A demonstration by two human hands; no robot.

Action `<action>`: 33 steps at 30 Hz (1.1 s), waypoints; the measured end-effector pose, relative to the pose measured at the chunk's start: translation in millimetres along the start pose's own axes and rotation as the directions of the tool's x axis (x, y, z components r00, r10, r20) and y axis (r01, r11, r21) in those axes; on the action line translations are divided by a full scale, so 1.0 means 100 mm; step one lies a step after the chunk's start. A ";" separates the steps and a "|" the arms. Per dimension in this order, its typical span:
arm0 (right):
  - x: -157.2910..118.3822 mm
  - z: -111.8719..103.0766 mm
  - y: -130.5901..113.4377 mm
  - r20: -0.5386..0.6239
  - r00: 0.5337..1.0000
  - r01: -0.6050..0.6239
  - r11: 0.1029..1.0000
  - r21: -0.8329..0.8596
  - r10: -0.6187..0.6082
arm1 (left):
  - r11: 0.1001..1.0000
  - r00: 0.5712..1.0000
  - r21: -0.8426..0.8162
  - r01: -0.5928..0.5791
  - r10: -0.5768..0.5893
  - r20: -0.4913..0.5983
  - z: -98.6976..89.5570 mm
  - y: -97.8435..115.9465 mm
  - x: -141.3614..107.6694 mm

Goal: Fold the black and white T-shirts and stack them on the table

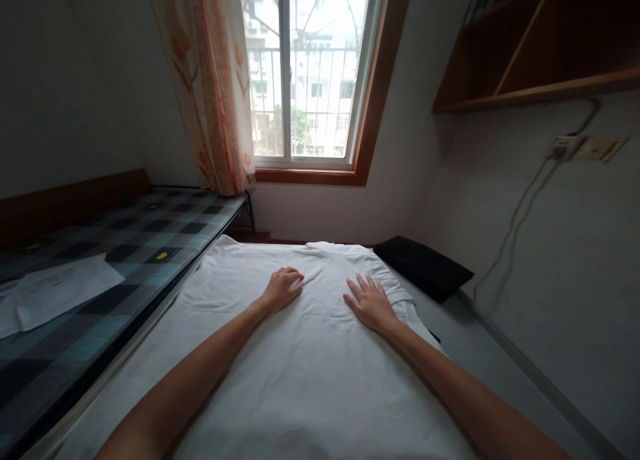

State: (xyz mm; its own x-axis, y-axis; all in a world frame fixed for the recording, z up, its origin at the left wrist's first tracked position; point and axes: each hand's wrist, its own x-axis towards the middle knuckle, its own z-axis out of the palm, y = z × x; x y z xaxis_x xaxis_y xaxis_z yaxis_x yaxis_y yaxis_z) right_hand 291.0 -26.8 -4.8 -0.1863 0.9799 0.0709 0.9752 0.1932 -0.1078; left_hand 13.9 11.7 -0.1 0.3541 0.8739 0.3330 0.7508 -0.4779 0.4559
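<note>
A large white cloth [310,373] lies spread over a raised flat surface in front of me, with light wrinkles and uneven far and right edges. My left hand [283,290] rests on its far middle part, the fingers slightly curled and the thumb apart from them. To the right, my right hand [371,303] lies palm down on the same cloth with its fingers spread. Neither hand shows anything held. Just beyond the right edge of the cloth is a black, flat, folded-looking item [423,268].
On the left stands a bed with a checked mattress [190,213], and white printed plastic or paper [65,290] lies on it. A patterned curtain [215,80] hangs beside the window [320,73]. At right are a wooden shelf [540,90], a wall socket [565,147] and a dangling cord [513,220].
</note>
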 end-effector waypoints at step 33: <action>0.90 0.03 0.18 -0.019 0.998 -0.058 0.998 -0.007 0.058 | 0.849 0.927 0.435 0.301 -0.367 0.076 -0.35 -0.67 -0.03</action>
State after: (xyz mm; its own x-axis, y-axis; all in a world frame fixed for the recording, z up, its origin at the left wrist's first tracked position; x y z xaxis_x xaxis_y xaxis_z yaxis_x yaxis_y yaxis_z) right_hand 291.2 65.2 -3.5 -0.1272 0.9883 0.0837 0.9852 0.1357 -0.1050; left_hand -57.1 37.9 -2.4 0.0947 0.9924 0.0788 0.9862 -0.1043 0.1282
